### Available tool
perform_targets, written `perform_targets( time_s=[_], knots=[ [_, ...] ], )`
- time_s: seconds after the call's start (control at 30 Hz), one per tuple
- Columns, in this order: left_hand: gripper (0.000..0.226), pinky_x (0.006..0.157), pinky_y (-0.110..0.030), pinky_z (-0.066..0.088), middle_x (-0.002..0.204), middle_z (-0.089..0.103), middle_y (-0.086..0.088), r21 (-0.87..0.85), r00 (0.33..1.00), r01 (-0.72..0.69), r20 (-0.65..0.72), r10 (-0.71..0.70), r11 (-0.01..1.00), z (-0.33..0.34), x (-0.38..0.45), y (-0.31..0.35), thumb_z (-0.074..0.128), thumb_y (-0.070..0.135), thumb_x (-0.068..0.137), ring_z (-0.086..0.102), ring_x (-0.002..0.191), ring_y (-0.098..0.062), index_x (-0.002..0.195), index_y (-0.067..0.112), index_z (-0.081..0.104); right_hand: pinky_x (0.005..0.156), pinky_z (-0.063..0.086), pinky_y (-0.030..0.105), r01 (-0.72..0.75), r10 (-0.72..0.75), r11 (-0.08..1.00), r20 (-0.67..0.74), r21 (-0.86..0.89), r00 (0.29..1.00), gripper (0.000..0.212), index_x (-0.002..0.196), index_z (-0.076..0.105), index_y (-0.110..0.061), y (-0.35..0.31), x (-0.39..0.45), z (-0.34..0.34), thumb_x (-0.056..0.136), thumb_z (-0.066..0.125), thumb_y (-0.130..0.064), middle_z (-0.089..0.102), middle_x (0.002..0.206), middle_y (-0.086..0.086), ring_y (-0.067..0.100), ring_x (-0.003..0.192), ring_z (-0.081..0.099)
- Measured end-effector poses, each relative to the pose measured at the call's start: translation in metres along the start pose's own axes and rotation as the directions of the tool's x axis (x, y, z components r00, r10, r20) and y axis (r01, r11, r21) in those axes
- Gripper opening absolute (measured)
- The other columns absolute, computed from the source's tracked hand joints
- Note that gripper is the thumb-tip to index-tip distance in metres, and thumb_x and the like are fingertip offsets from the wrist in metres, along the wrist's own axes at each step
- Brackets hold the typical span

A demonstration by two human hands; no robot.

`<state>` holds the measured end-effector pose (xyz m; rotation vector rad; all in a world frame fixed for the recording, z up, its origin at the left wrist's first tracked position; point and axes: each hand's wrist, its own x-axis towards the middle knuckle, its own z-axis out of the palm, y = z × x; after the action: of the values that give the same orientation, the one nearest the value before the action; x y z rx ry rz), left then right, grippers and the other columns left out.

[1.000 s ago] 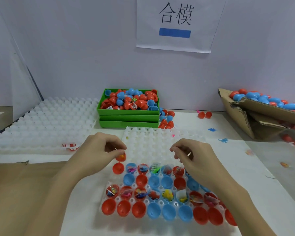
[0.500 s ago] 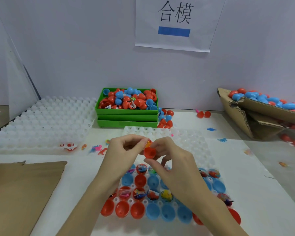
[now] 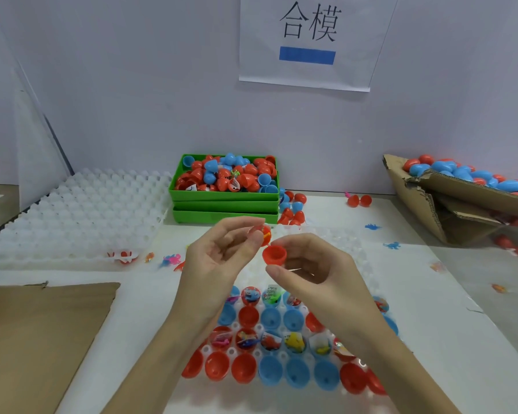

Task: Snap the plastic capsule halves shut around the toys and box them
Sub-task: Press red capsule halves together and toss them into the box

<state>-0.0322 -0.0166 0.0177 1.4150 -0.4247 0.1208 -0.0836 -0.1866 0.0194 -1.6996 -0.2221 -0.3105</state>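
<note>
Two red capsule halves meet above the white cell tray (image 3: 335,243). The left hand (image 3: 219,258) pinches the toy-filled red half (image 3: 263,233) between thumb and fingertips, while the right hand (image 3: 314,273) grips the empty red half (image 3: 274,254) with its open mouth turned toward the other; the two rims sit just beside each other, not yet joined. One second earlier both hands were down at the tray's upper filled row, each lifting a piece; half a second earlier the halves had come together at mid-air; now they stand slightly apart and offset. This suggests the rims are being aligned for the snap, so this capsule's closing step is in progress rather than finished. Below the hands, the tray holds alternating rows of empty red and blue halves (image 3: 269,370) and halves already loaded with wrapped toys (image 3: 295,342), so many capsules remain to be closed. Finished capsules (image 3: 467,174) lie heaped in the torn cardboard box (image 3: 431,210) at far right, well apart from the hands. A stack of green bins (image 3: 225,209) at the back holds loose halves, with a few more spilled just beside it. The bench is covered in white paper (image 3: 431,309), with a brown cardboard sheet (image 3: 42,333) at left, spare white trays (image 3: 72,210) behind it, and small loose toys scattered about. A pale partition wall carries a paper sign (image 3: 308,40) with two printed characters and a blue bar.
</note>
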Motion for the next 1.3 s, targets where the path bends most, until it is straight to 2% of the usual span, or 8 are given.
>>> perform_targets(
  time_s=[0.13, 0.27, 0.4, 0.53, 0.63, 0.93, 1.07, 1.3],
  knots=[
    [0.018, 0.075, -0.009, 0.054, 0.095, 0.078, 0.015, 0.147, 0.995, -0.082, -0.048, 0.090, 0.986, 0.001, -0.001, 0.001, 0.076, 0.042, 0.083, 0.074, 0.094, -0.003, 0.098, 0.033, 0.079, 0.082, 0.059, 0.022, 0.006, -0.005, 1.000, -0.055, 0.009, 0.998, 0.018, 0.106, 0.077, -0.025, -0.001, -0.001, 0.001, 0.088, 0.080, -0.022, 0.077, 0.098, -0.007, 0.014, 0.093, 0.073],
    [0.011, 0.068, -0.018, 0.059, 0.095, 0.076, 0.004, 0.138, 0.992, -0.117, -0.023, 0.121, 0.984, 0.003, -0.002, -0.002, 0.080, 0.030, 0.080, 0.076, 0.081, -0.019, 0.091, 0.029, 0.082, 0.082, 0.061, 0.023, 0.078, -0.084, 0.994, -0.070, -0.079, 0.994, 0.022, 0.115, 0.072, -0.028, 0.001, -0.003, 0.006, 0.094, 0.072, -0.022, 0.076, 0.106, -0.015, 0.011, 0.101, 0.073],
    [0.021, 0.072, -0.023, 0.061, 0.104, 0.071, 0.006, 0.264, 0.981, -0.192, 0.048, 0.186, 0.945, 0.001, -0.003, -0.006, 0.071, 0.032, 0.090, 0.075, 0.090, -0.018, 0.105, 0.021, 0.080, 0.083, 0.058, 0.018, 0.179, -0.208, 0.934, -0.063, -0.310, 0.976, 0.030, 0.127, 0.064, -0.029, 0.006, -0.005, 0.008, 0.100, 0.064, -0.016, 0.069, 0.114, -0.017, 0.008, 0.104, 0.069],
    [0.025, 0.085, -0.026, 0.061, 0.116, 0.064, 0.002, 0.368, 0.956, -0.289, 0.161, 0.246, 0.884, 0.003, -0.005, -0.010, 0.065, 0.021, 0.099, 0.070, 0.107, -0.021, 0.122, 0.016, 0.075, 0.081, 0.059, 0.019, 0.189, -0.219, 0.940, -0.078, -0.284, 0.973, 0.035, 0.135, 0.063, -0.018, 0.009, -0.002, 0.004, 0.102, 0.060, -0.007, 0.068, 0.122, -0.006, 0.011, 0.108, 0.068],
    [0.024, 0.085, -0.025, 0.062, 0.114, 0.067, 0.002, 0.419, 0.948, -0.318, 0.115, 0.297, 0.851, 0.004, -0.005, -0.010, 0.071, 0.011, 0.097, 0.070, 0.107, -0.020, 0.119, 0.016, 0.078, 0.082, 0.059, 0.019, 0.204, -0.233, 0.932, -0.063, -0.300, 0.970, 0.037, 0.137, 0.063, -0.019, 0.008, -0.002, 0.002, 0.101, 0.060, -0.008, 0.067, 0.123, -0.006, 0.009, 0.107, 0.068],
    [0.021, 0.088, -0.021, 0.060, 0.110, 0.080, 0.012, 0.192, 0.990, -0.139, 0.022, 0.137, 0.972, 0.001, -0.007, -0.006, 0.081, 0.011, 0.086, 0.075, 0.105, -0.007, 0.107, 0.016, 0.083, 0.087, 0.056, 0.015, 0.269, -0.330, 0.848, -0.057, -0.456, 0.942, 0.041, 0.137, 0.065, -0.021, 0.008, -0.002, 0.006, 0.097, 0.064, -0.018, 0.066, 0.119, -0.007, 0.010, 0.106, 0.066],
    [0.013, 0.085, -0.021, 0.061, 0.105, 0.080, 0.012, 0.207, 0.990, -0.144, 0.036, 0.140, 0.968, 0.000, -0.007, -0.004, 0.082, 0.015, 0.085, 0.077, 0.099, -0.007, 0.097, 0.018, 0.080, 0.086, 0.057, 0.017, 0.239, -0.296, 0.890, -0.093, -0.389, 0.951, 0.038, 0.134, 0.067, -0.023, 0.009, -0.002, 0.008, 0.096, 0.067, -0.020, 0.068, 0.119, -0.009, 0.010, 0.107, 0.067],
    [0.019, 0.090, -0.025, 0.060, 0.121, 0.077, 0.007, 0.377, 0.948, -0.318, 0.132, 0.289, 0.870, -0.002, -0.007, -0.005, 0.073, 0.013, 0.093, 0.072, 0.114, -0.008, 0.110, 0.012, 0.081, 0.082, 0.061, 0.023, 0.118, -0.122, 0.992, -0.123, -0.040, 0.985, 0.025, 0.117, 0.074, -0.023, 0.005, -0.001, 0.001, 0.095, 0.072, -0.012, 0.078, 0.104, -0.008, 0.016, 0.101, 0.075]
  ],
)
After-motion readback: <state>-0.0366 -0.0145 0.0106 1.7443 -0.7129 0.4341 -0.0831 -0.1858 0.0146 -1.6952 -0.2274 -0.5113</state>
